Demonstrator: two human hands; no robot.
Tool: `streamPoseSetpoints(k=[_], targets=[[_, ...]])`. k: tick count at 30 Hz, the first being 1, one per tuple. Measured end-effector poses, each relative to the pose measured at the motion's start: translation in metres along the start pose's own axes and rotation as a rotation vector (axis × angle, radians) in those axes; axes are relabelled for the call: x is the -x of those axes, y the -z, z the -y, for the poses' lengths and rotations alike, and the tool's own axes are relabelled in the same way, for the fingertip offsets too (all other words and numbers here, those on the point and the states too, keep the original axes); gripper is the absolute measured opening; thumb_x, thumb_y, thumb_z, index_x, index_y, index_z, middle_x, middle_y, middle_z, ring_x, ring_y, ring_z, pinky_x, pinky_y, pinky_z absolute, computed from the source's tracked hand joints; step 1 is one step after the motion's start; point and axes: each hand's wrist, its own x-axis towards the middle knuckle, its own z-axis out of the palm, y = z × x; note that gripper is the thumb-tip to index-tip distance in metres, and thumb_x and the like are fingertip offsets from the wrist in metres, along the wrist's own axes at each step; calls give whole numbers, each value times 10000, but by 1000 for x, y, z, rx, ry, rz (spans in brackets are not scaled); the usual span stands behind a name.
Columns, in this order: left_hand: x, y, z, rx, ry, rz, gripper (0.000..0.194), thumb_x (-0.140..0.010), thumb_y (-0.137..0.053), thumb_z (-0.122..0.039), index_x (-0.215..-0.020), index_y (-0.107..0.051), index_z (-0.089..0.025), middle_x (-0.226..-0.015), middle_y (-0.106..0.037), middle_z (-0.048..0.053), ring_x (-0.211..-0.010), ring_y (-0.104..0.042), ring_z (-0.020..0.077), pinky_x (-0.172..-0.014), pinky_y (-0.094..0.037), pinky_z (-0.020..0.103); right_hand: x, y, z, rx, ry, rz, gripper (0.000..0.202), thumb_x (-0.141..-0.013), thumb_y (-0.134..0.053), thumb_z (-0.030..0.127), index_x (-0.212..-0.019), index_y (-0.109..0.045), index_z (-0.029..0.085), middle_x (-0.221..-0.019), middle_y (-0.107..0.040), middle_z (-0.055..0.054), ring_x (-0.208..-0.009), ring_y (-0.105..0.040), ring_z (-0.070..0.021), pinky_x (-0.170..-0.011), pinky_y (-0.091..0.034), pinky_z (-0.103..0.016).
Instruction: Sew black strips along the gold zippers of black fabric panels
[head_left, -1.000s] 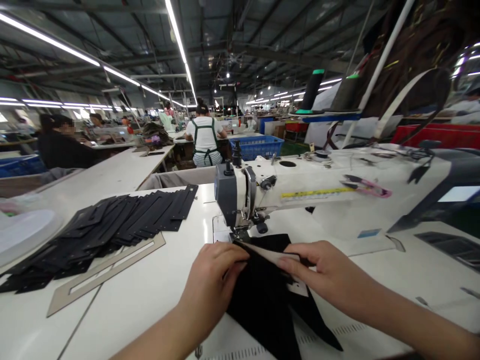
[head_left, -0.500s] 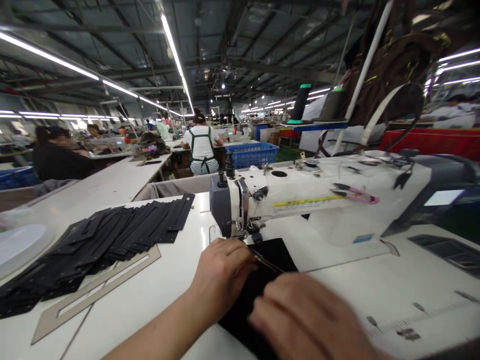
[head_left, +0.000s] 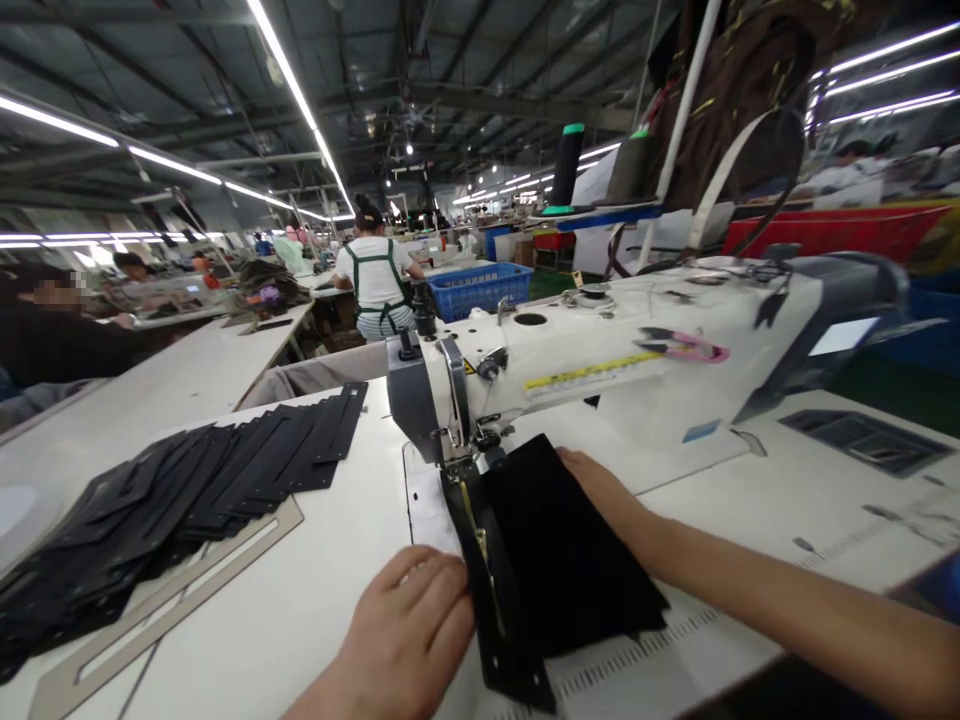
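A black fabric piece (head_left: 570, 550) lies under the sewing machine's needle area, with a long black strip (head_left: 491, 630) along its left side. Gold zipper teeth (head_left: 482, 540) and a pull show in the strip's slot. My left hand (head_left: 412, 630) is closed at the strip's left edge, fingers curled against it. On the far right edge of the fabric, my right hand (head_left: 604, 495) holds it, most of its fingers hidden by the cloth. The presser foot (head_left: 459, 470) of the white sewing machine (head_left: 600, 350) sits at the strip's upper end.
Several black slotted pieces (head_left: 217, 470) lie fanned out at left beside a beige slotted template (head_left: 180, 610). Pink-handled snips (head_left: 682, 345) rest on the machine arm. Thread cones (head_left: 566, 170) stand behind. A blue basket (head_left: 480, 290) and a person (head_left: 375, 270) are farther back.
My right hand has moved from the front to the fabric's far right edge. My left hand has come back toward me. The zippered strip now lies lengthwise under the needle area; the view has shifted.
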Motion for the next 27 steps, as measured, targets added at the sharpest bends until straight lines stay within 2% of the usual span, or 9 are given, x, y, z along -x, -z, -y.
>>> streamPoseSetpoints(k=[2,4,7,10,13,17,20,23,27], targets=[[14,-8,-4,-2,-34,13,279,-868,-319,-55,-761,-558,-153,-742,-622,49,-736,-583,154,-757,-467,297,-8,-1,-16,-139,-97,-41,260,-902,-351,201,-981,-585,119,-918,-636,-90,-848,-595,-189,-764,-478,-329],[22,-12,-2,82,-1,2,274,-857,-314,-68,-785,-562,-161,-726,-610,49,-713,-578,159,-742,-474,306,-15,-6,-24,-270,-193,-78,330,-918,-277,215,-1021,-578,129,-920,-641,-82,-836,-604,-183,-740,-491,-306],[19,-11,9,229,185,108,298,-821,-331,-82,-1010,-549,-155,-867,-609,93,-810,-572,185,-758,-474,337,-20,-8,-25,-441,-338,-104,378,-921,-269,306,-1060,-586,154,-874,-651,-60,-893,-599,-208,-769,-487,-333],[9,-13,19,198,306,206,347,-826,-344,-95,-1119,-515,-168,-1039,-587,114,-1020,-516,222,-875,-424,402,-18,-5,-22,-678,-484,-121,405,-906,-301,395,-1065,-602,174,-843,-646,-54,-947,-572,-226,-809,-460,-359],[3,-23,25,102,346,232,296,-819,-380,-116,-1037,-567,-185,-1031,-606,87,-1088,-482,242,-950,-356,456,-16,-2,-21,-864,-556,-127,379,-854,-418,428,-1059,-607,171,-925,-626,-64,-961,-551,-221,-824,-436,-341],[3,-33,25,16,367,254,239,-788,-417,-104,-911,-607,-182,-971,-631,70,-1046,-512,234,-978,-318,451,-18,-5,-27,-1124,-710,-27,414,-825,-451,376,-1156,-526,138,-748,-601,-35,-708,-581,-162,-614,-458,-269],[1,-32,24,-26,381,261,248,-763,-438,-100,-935,-604,-166,-1001,-625,76,-1056,-500,240,-979,-307,444,-23,-6,-36,-1099,-774,61,369,-833,-409,311,-1124,-527,116,-745,-602,-48,-644,-577,-134,-548,-447,-235],[-1,-29,24,-73,385,299,331,-716,-456,-93,-1017,-582,-144,-1080,-598,96,-1109,-453,265,-972,-301,448,-33,-4,-45,-1015,-768,159,331,-831,-425,355,-978,-594,111,-736,-619,-75,-611,-586,-150,-510,-450,-246],[-4,-29,24,-97,390,341,294,-676,-457,-88,-930,-596,-136,-971,-621,96,-984,-502,273,-916,-332,455,-48,-1,-52,-841,-713,286,314,-792,-511,412,-762,-634,124,-630,-615,-62,-537,-569,-165,-475,-435,-263]])
